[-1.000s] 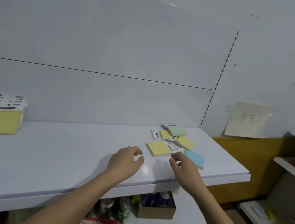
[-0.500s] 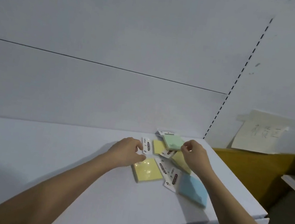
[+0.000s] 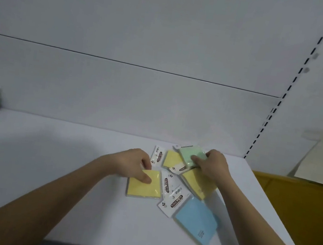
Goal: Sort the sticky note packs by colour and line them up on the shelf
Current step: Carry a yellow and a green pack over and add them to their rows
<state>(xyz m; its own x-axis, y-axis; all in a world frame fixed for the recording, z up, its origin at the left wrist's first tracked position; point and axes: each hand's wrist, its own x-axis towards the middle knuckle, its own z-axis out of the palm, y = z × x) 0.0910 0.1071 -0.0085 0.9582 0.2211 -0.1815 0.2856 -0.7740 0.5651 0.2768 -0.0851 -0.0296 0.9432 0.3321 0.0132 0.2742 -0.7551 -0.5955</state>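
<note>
The right hand pinches the green pack; the left hand pinches the yellow pack, which lies just under its thumb

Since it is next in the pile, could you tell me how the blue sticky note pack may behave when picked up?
The blue pack looks flat and blocky, so probably stiff and light. Its glossy wrapper may be slippery, and its white header card could flex.

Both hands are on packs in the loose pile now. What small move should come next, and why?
Probably lift the green pack: the right hand already grips it, it lies on top of the pile, and it is the only green one there. The left hand merely holds a yellow pack.
</note>
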